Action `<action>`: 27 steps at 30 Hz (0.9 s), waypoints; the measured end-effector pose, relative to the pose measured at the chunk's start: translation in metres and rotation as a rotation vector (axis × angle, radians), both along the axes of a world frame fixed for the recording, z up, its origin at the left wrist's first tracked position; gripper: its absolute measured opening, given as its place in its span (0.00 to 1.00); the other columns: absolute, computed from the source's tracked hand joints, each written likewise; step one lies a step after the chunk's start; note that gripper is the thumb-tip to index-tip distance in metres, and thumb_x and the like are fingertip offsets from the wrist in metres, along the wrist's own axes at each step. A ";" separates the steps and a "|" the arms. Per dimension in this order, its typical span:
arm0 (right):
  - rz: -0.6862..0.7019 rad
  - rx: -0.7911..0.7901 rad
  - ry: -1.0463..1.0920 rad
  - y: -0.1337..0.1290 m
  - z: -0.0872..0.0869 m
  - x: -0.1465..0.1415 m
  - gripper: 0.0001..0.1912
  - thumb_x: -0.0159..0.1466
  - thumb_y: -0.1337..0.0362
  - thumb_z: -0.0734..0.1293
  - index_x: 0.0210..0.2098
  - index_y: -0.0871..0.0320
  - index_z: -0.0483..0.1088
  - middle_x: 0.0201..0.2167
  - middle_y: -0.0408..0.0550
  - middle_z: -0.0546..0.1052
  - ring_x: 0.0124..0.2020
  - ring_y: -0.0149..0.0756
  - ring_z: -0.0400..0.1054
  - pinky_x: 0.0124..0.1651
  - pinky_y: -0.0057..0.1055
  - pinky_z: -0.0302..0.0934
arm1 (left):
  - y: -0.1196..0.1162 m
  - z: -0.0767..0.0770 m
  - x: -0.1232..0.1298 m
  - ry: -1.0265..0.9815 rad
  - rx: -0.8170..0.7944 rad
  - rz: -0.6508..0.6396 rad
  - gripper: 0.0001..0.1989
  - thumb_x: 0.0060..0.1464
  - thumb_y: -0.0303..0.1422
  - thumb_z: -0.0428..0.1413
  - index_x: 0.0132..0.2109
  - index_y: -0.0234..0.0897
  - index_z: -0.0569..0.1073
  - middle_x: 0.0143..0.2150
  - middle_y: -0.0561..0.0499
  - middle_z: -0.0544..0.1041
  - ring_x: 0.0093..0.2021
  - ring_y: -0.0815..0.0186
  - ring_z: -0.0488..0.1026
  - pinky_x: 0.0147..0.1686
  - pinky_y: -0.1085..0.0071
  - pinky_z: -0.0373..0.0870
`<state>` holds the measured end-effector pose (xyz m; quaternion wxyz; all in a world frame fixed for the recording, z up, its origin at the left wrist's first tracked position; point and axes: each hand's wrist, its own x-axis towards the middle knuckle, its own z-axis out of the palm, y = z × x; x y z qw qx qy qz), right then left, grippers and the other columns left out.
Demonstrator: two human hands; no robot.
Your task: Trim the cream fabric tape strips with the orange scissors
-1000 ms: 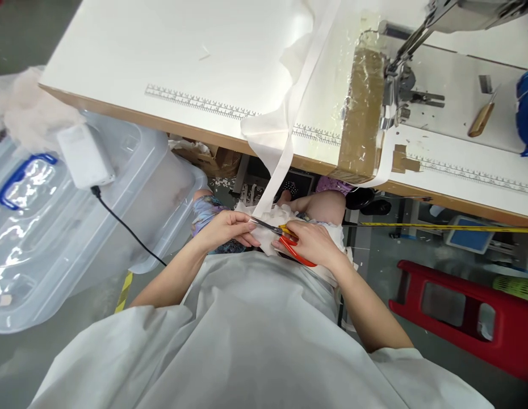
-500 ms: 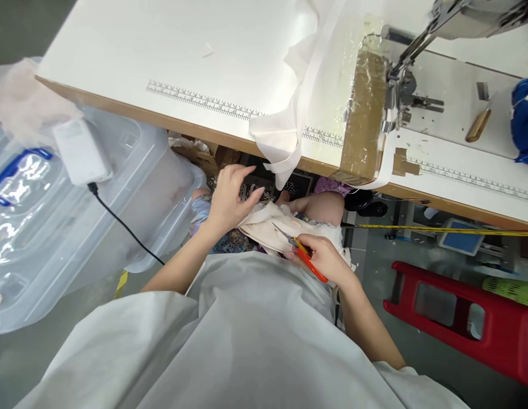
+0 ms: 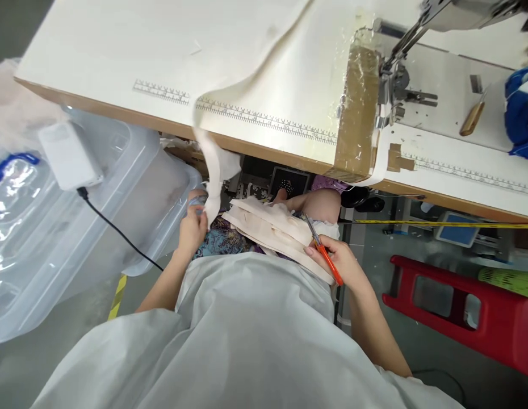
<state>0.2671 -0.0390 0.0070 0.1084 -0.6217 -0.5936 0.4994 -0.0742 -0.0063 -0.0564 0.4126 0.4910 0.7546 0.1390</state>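
Note:
A long white fabric strip [image 3: 212,167] runs across the tabletop and hangs over its front edge. My left hand [image 3: 192,230] is closed on the strip's lower end, left of my lap. Orange-handled scissors [image 3: 326,255] are in my right hand [image 3: 338,261], their blades pointing up and to the left. Cream fabric pieces [image 3: 272,227] lie in layers across my lap, and the right hand rests against their right end.
The white table [image 3: 162,45] has a printed ruler along its front. A sewing machine [image 3: 392,85] stands right, near a wooden-handled tool [image 3: 473,118] and blue fabric [image 3: 522,113]. Clear plastic bins [image 3: 132,170] are left; a red stool [image 3: 455,307] is right.
My left hand has moved left and down and taken hold of the hanging strip, drawing it leftward. The right hand and scissors have shifted slightly right.

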 end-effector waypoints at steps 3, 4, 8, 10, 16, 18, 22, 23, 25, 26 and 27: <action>0.051 -0.016 0.005 0.005 0.000 -0.006 0.25 0.59 0.41 0.65 0.25 0.57 0.64 0.19 0.39 0.60 0.24 0.30 0.53 0.26 0.26 0.50 | -0.007 0.031 0.028 -0.349 -0.051 -0.123 0.16 0.65 0.39 0.44 0.51 0.35 0.68 0.32 0.49 0.76 0.29 0.64 0.75 0.29 0.70 0.72; 0.080 -0.020 -0.001 0.007 0.001 -0.009 0.25 0.59 0.41 0.65 0.25 0.57 0.64 0.19 0.39 0.60 0.23 0.30 0.53 0.26 0.26 0.49 | -0.006 0.043 0.039 -0.510 -0.073 -0.194 0.18 0.64 0.41 0.45 0.53 0.35 0.69 0.36 0.47 0.77 0.31 0.64 0.76 0.29 0.70 0.72; 0.196 -0.042 -0.001 0.019 0.009 -0.014 0.25 0.60 0.41 0.64 0.25 0.57 0.63 0.21 0.40 0.62 0.24 0.30 0.53 0.27 0.27 0.49 | 0.005 0.074 0.065 -0.636 0.037 -0.374 0.15 0.60 0.43 0.54 0.43 0.35 0.74 0.32 0.50 0.73 0.29 0.68 0.70 0.27 0.74 0.66; 0.250 -0.063 0.033 0.025 0.013 -0.014 0.25 0.61 0.40 0.62 0.25 0.57 0.62 0.22 0.40 0.62 0.25 0.31 0.54 0.28 0.28 0.49 | 0.010 0.078 0.068 -0.476 0.198 -0.395 0.13 0.58 0.41 0.56 0.34 0.35 0.75 0.34 0.50 0.71 0.29 0.71 0.66 0.27 0.75 0.63; 0.433 -0.082 0.130 0.044 0.013 -0.018 0.25 0.64 0.41 0.59 0.26 0.56 0.59 0.25 0.41 0.61 0.27 0.31 0.55 0.30 0.28 0.51 | 0.016 0.081 0.064 -0.769 -0.122 -0.299 0.17 0.58 0.46 0.57 0.35 0.34 0.72 0.27 0.50 0.75 0.19 0.73 0.66 0.19 0.76 0.61; 0.487 -0.097 0.144 0.049 0.010 -0.021 0.25 0.64 0.41 0.59 0.26 0.56 0.58 0.25 0.41 0.62 0.27 0.31 0.54 0.30 0.29 0.51 | 0.017 0.082 0.064 -0.893 -0.290 -0.234 0.19 0.56 0.48 0.58 0.38 0.34 0.70 0.20 0.52 0.74 0.17 0.69 0.70 0.18 0.76 0.64; 0.535 -0.166 0.146 0.057 0.005 -0.027 0.26 0.62 0.40 0.61 0.24 0.55 0.55 0.23 0.39 0.57 0.25 0.30 0.51 0.28 0.28 0.48 | 0.020 0.079 0.063 -0.973 -0.354 -0.154 0.22 0.53 0.49 0.61 0.38 0.33 0.70 0.23 0.48 0.78 0.23 0.64 0.77 0.22 0.76 0.70; 0.536 -0.190 0.150 0.058 0.004 -0.028 0.27 0.61 0.39 0.62 0.24 0.55 0.55 0.22 0.38 0.56 0.24 0.30 0.50 0.27 0.28 0.47 | 0.020 0.077 0.062 -0.975 -0.357 -0.140 0.22 0.53 0.49 0.61 0.38 0.32 0.70 0.23 0.47 0.78 0.23 0.65 0.77 0.22 0.77 0.70; 0.536 -0.239 0.171 0.060 0.004 -0.031 0.27 0.60 0.38 0.62 0.23 0.55 0.55 0.21 0.38 0.55 0.24 0.29 0.49 0.26 0.27 0.46 | 0.021 0.074 0.061 -0.980 -0.362 -0.121 0.22 0.53 0.50 0.60 0.36 0.33 0.70 0.22 0.47 0.78 0.23 0.65 0.77 0.21 0.78 0.70; 0.535 -0.259 0.183 0.060 0.005 -0.032 0.27 0.60 0.38 0.62 0.24 0.55 0.56 0.21 0.38 0.55 0.23 0.29 0.49 0.26 0.27 0.46 | 0.021 0.073 0.061 -0.982 -0.362 -0.114 0.22 0.52 0.50 0.61 0.36 0.33 0.70 0.22 0.48 0.78 0.23 0.65 0.77 0.21 0.78 0.70; 0.532 -0.277 0.194 0.061 0.005 -0.033 0.27 0.60 0.38 0.62 0.24 0.55 0.57 0.21 0.38 0.56 0.23 0.29 0.49 0.25 0.27 0.46 | 0.021 0.072 0.061 -0.983 -0.360 -0.108 0.23 0.52 0.51 0.61 0.35 0.33 0.70 0.22 0.48 0.78 0.23 0.65 0.77 0.21 0.78 0.70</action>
